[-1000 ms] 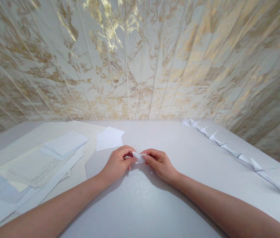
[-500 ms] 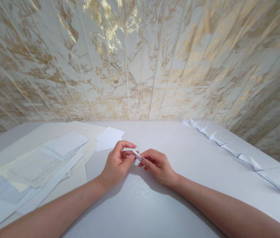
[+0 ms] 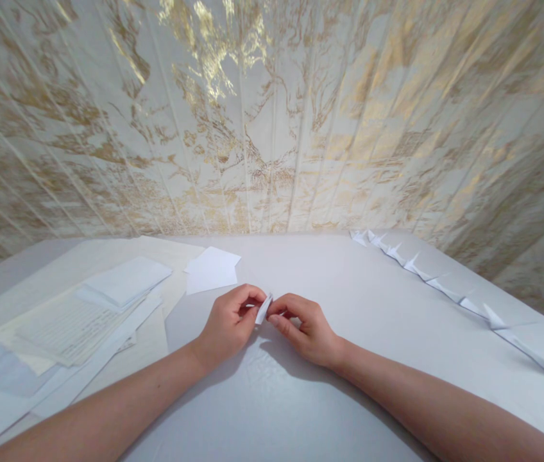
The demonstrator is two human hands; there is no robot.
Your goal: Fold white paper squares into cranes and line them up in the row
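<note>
A small folded piece of white paper (image 3: 263, 309) stands on a slant between my two hands above the middle of the table. My left hand (image 3: 231, 319) pinches it between thumb and fingers from the left side. My right hand (image 3: 305, 326) has its fingers curled and its thumb and fingertips closed at the paper's right edge. The inner folds are too small to make out. Just beyond my left hand lie white paper sheets (image 3: 213, 269), one overlapping the other.
Along the table's right edge runs a row of several folded white paper figures (image 3: 411, 264) with pointed tips. To the left, stacked papers (image 3: 127, 280) and a lined handwritten sheet (image 3: 67, 335) lie on larger sheets. A gold-patterned wall (image 3: 272, 141) borders the white table (image 3: 272, 404) behind.
The folded paper has turned from slanting down to the right to standing more upright. My left fingers have closed in on it, and my right hand has shifted slightly.
</note>
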